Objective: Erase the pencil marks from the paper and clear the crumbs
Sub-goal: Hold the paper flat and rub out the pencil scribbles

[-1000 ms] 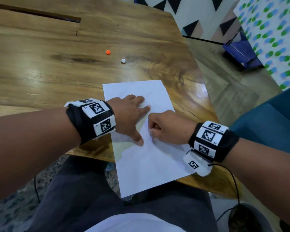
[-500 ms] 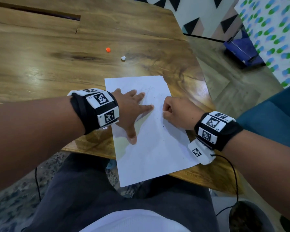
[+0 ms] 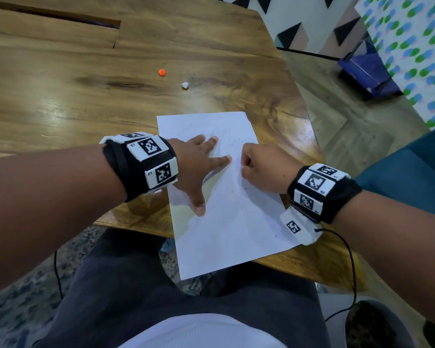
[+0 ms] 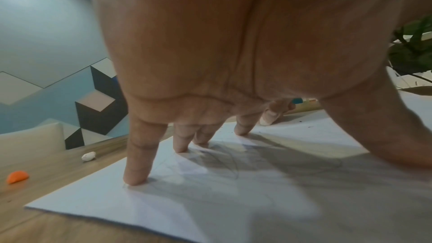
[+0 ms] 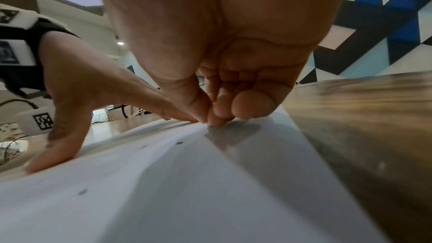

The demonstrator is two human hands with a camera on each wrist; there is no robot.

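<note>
Here, head view: the paper (image 3: 226, 197) is laid on the wooden table (image 3: 60, 96), its near end hanging past the table edge at 6 o'clock.
Left hand (image 3: 199, 167): it is spread flat on the sheet, fingers straight and splayed, thumb stretched toward 6 o'clock.
Right hand (image 3: 261, 169): it is curled into a fist just at 3 o'clock of the left fingertips; what is pinched cannot be told.
Pencil marks (image 3: 219, 136): faint lines are seen at 12 o'clock of the left fingers.
Crumbs (image 3: 232, 191): dark specks are scattered on the sheet.
Table bits: an orange piece (image 3: 162, 72) and a white piece (image 3: 185, 84) lie apart at 12 o'clock of the paper.
Left wrist view: fingertips (image 4: 134, 178) are pressed on the paper (image 4: 163, 210); grey scribbles (image 4: 224, 162) are seen under the palm.
Right wrist view: thumb and fingers (image 5: 253, 105) are bunched tightly, tips touching the paper (image 5: 187, 191); no eraser can be made out.
</note>
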